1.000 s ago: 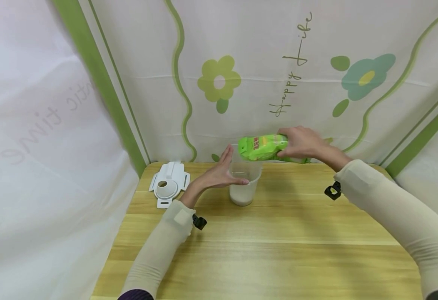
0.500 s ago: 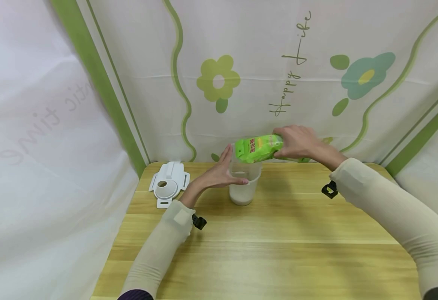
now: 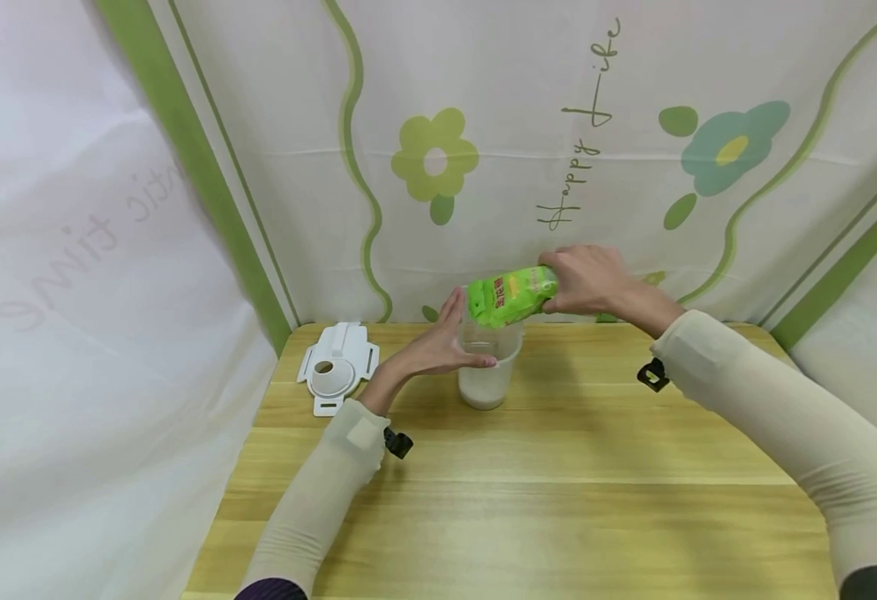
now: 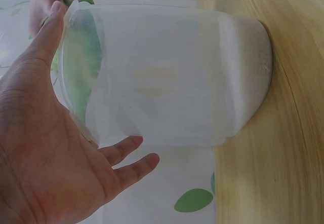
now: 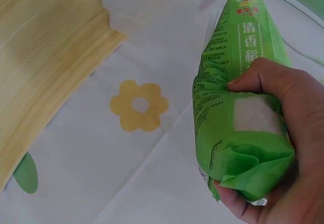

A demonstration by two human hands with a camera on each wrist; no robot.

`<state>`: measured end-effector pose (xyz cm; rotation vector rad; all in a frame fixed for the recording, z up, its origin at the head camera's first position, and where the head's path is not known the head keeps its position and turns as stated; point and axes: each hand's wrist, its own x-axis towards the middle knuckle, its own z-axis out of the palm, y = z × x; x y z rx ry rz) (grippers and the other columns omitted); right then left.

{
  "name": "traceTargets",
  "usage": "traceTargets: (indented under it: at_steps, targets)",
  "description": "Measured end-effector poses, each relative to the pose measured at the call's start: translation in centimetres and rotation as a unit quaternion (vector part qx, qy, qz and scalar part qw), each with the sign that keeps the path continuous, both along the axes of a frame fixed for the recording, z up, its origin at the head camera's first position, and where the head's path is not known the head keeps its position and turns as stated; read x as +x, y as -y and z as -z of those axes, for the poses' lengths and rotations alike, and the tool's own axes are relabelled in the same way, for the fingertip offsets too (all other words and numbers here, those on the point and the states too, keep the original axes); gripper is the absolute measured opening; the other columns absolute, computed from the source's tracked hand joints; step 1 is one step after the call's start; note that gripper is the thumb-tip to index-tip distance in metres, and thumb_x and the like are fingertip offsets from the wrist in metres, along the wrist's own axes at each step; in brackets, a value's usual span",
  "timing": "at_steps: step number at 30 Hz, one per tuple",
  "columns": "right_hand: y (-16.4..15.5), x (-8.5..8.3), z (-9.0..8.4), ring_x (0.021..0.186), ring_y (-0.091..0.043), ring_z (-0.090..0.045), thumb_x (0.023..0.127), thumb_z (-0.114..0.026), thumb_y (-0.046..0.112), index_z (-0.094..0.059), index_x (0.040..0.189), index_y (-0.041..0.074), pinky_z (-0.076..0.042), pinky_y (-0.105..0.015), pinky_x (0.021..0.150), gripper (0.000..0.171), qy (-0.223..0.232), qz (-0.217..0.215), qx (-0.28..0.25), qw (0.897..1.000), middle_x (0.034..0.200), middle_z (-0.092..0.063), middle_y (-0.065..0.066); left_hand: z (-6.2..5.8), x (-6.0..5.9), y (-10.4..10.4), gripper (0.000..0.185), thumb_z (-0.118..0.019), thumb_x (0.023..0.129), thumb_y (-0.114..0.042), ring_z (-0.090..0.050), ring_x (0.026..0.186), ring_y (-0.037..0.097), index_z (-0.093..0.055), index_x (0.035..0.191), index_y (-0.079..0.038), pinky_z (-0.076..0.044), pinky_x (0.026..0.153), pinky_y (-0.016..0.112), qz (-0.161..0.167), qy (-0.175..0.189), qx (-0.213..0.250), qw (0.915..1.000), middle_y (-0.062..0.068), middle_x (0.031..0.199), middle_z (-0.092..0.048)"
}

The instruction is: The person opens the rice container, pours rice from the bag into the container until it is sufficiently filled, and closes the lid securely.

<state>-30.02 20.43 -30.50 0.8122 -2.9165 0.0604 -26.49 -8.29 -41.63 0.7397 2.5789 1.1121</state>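
Right hand (image 3: 588,279): clasps soft green rice bag (image 3: 509,296) at its rear end, tilted over cup.
Left hand (image 3: 438,346): fingers straight, steadying light plastic cup (image 3: 489,367).

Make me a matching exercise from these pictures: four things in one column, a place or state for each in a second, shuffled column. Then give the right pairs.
Things:
1. green bag
2. cup
3. white plastic part
4. left hand

Places or states:
A. lies flat near the table's far left corner
B. open, fingers straight, against the cup's side
C. gripped by the right hand, tilted over the cup
D. stands on the table, white grains at its bottom

Pairs: 1-C, 2-D, 3-A, 4-B
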Motion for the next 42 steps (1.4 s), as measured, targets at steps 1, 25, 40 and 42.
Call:
traceTargets:
  at_steps: [1,25,40,42]
  targets:
    - [0.1,0.0,0.0,0.069,-0.023,-0.055,0.073,-0.087,0.036,-0.070,0.118,0.009,-0.043,-0.035,0.054,0.055,-0.003,-0.001,0.003,1.000,0.087,-0.065,-0.004,0.0,0.0,0.0,0.136,-0.080,0.087,-0.060,-0.006,0.163,0.038,0.019,0.168,-0.013,-0.030,0.125,0.058,0.000,0.000,0.000,1.0000,0.006,0.176,0.024]
    - [1.2,-0.6,-0.4,0.069,-0.024,-0.054,0.073,-0.088,0.039,-0.069,0.112,0.010,-0.042,-0.037,0.051,0.052,-0.037,0.011,0.048,0.998,0.084,-0.062,-0.006,-0.2,0.2,-0.1,0.135,-0.080,0.088,-0.057,-0.009,0.162,0.040,0.020,0.167,-0.014,-0.030,0.125,0.059,-0.001,0.003,-0.001,1.0000,0.008,0.176,0.024]
    - [1.6,-0.9,-0.3,0.068,-0.025,-0.054,0.073,-0.086,0.040,-0.067,0.105,0.011,-0.044,-0.041,0.051,0.047,-0.067,0.000,0.065,0.996,0.082,-0.064,-0.007,0.2,0.0,0.0,0.140,-0.077,0.084,-0.071,-0.006,0.163,0.039,0.019,0.168,-0.012,-0.029,0.124,0.060,0.003,-0.006,0.003,1.0000,0.009,0.176,0.023]
    - [1.6,-0.9,-0.3,0.068,-0.025,-0.054,0.074,-0.086,0.040,-0.067,0.104,0.011,-0.044,-0.042,0.050,0.046,-0.070,-0.001,0.067,0.995,0.082,-0.065,-0.007,0.2,0.0,0.1,0.140,-0.077,0.084,-0.071,-0.006,0.163,0.039,0.019,0.168,-0.012,-0.029,0.125,0.060,0.003,-0.007,0.003,1.0000,0.009,0.176,0.023]
